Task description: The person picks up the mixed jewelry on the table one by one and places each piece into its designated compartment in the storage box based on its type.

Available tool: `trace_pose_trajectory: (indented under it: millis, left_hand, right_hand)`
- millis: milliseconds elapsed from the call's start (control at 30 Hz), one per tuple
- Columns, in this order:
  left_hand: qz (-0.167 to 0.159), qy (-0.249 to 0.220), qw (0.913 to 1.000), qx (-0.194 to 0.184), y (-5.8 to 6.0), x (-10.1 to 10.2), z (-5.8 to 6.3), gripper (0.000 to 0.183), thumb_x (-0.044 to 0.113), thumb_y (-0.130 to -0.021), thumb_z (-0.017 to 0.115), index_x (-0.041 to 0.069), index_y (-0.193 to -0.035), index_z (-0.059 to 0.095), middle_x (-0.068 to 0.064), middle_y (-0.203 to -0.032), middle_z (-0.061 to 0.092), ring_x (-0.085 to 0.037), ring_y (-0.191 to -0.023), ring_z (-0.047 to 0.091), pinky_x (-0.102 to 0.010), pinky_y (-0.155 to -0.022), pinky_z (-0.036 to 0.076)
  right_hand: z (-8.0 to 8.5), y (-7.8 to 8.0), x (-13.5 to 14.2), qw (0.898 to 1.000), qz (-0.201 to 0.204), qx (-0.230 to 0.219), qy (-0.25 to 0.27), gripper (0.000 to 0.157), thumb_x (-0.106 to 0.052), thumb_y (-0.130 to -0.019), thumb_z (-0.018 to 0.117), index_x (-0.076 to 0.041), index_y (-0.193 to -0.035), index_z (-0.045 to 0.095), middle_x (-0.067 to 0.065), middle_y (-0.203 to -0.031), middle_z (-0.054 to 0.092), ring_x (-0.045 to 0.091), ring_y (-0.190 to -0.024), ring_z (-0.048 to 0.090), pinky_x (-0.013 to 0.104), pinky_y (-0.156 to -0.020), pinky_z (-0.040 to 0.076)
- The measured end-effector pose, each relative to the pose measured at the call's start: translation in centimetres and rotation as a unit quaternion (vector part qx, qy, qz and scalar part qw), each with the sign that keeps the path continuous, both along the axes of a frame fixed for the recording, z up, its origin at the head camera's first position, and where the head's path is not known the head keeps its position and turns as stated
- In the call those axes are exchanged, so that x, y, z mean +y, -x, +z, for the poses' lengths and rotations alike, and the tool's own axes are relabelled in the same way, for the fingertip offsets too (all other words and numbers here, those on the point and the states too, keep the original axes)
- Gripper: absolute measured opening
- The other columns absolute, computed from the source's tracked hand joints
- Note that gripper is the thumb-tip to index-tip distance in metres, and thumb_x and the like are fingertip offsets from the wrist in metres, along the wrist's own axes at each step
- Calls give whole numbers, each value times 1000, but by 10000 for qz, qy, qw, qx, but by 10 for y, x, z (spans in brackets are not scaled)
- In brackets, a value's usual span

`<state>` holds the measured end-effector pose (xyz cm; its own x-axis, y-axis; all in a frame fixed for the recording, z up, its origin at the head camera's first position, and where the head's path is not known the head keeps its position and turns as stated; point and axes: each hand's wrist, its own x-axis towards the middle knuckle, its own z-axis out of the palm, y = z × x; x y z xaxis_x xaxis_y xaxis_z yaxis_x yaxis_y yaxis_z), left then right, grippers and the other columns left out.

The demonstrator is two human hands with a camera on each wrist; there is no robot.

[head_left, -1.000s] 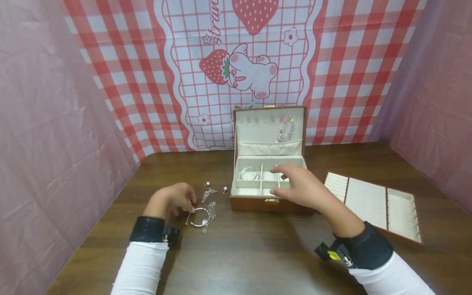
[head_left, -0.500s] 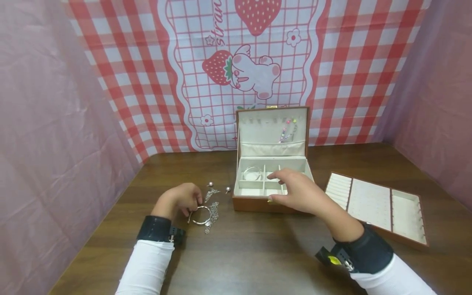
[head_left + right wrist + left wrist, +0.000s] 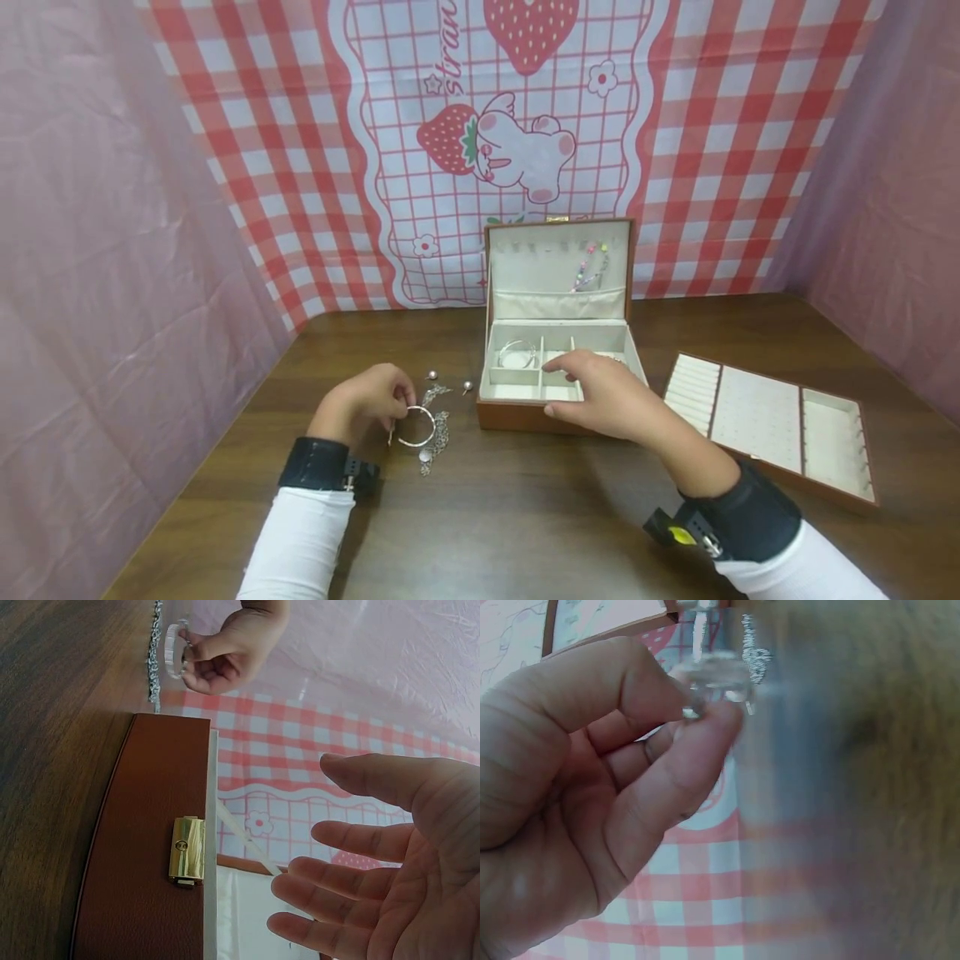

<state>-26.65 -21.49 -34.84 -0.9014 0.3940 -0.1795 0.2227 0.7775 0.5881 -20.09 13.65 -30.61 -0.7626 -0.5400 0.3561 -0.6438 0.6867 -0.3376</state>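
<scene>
My left hand [image 3: 372, 397] pinches a silver bangle [image 3: 433, 427] between thumb and fingertips. In the right wrist view the bangle [image 3: 171, 651] stands on edge beside a silver chain. That chain [image 3: 441, 432], with a round pendant, lies heaped on the table. My right hand [image 3: 603, 393] hovers over the front of an open brown jewelry box [image 3: 517, 415], fingers spread and holding nothing. It hides part of the right compartments. Another silver bangle [image 3: 517, 342] sits in the back left compartment. A colorful beaded strand [image 3: 580, 277] hangs inside the lid.
Two pearl-like earrings [image 3: 467, 386] and a smaller silver chain [image 3: 435, 393] lie between my left hand and the box. On the right, a divided tray [image 3: 757, 417] lies on the wooden table [image 3: 480, 533]. A checked cloth [image 3: 712, 167] hangs behind.
My left hand has taken hold of the bangle and raised it slightly, away from the chain's pendant. My right hand stays nearly still over the box. The head view has shifted a little.
</scene>
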Motion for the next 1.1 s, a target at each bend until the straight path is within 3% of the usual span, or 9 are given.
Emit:
trace_pose_trajectory:
  millis: [233, 433, 700, 900, 1000, 1100]
  left_hand:
    - [2, -473, 9975, 531, 0, -2, 10, 12, -10, -76, 60, -5, -87, 63, -7, -68, 57, -19, -55, 61, -42, -58, 58]
    - [-39, -1297, 9872, 931, 0, 8, 16, 16, -8, -73, 61, 1, -86, 64, -9, -72, 60, -24, -59, 63, -44, -57, 57]
    - [65, -2333, 9582, 1654, -11, 36, 27, 18, -8, -74, 63, 1, -90, 64, -12, -80, 63, -23, -66, 62, -33, -58, 57]
    - [367, -2402, 9383, 2459, -22, 58, 34, 21, -6, -71, 64, 5, -88, 67, -5, -80, 63, -18, -73, 61, -27, -66, 55]
    - [428, -2377, 9282, 2831, -28, 69, 38, 20, -6, -71, 65, 6, -87, 67, -2, -79, 63, -16, -74, 60, -26, -68, 54]
    - [427, -2383, 9174, 3158, -35, 80, 41, 19, -6, -71, 66, 4, -87, 68, -2, -79, 64, -15, -73, 60, -26, -67, 54]
  right_hand:
    - [0, -1, 0, 10000, -20, -8, 7, 43, -21, -79, 80, -1, -115, 66, 12, -104, 68, 29, -91, 64, 46, -78, 53]
    - [-1, -1, 0, 10000, -11, 19, 44, 42, -20, -79, 80, 0, -114, 66, 12, -103, 68, 30, -91, 65, 46, -78, 53]
    - [-1, -1, -2, 9994, -24, -182, 304, 41, -19, -80, 79, 0, -114, 65, 15, -107, 67, 30, -93, 67, 46, -79, 55]
    - [-1, -2, -4, 9948, 152, -420, 919, 35, -14, -83, 75, 0, -113, 65, 17, -110, 66, 31, -95, 68, 43, -81, 57]
    - [-2, -2, -6, 9866, 335, -715, 1427, 31, -7, -84, 74, 1, -113, 64, 17, -110, 66, 30, -96, 68, 37, -80, 57]
    - [-2, -2, -9, 9712, 499, -1184, 2007, 30, -2, -86, 71, 4, -114, 64, 18, -111, 66, 28, -97, 68, 30, -77, 58]
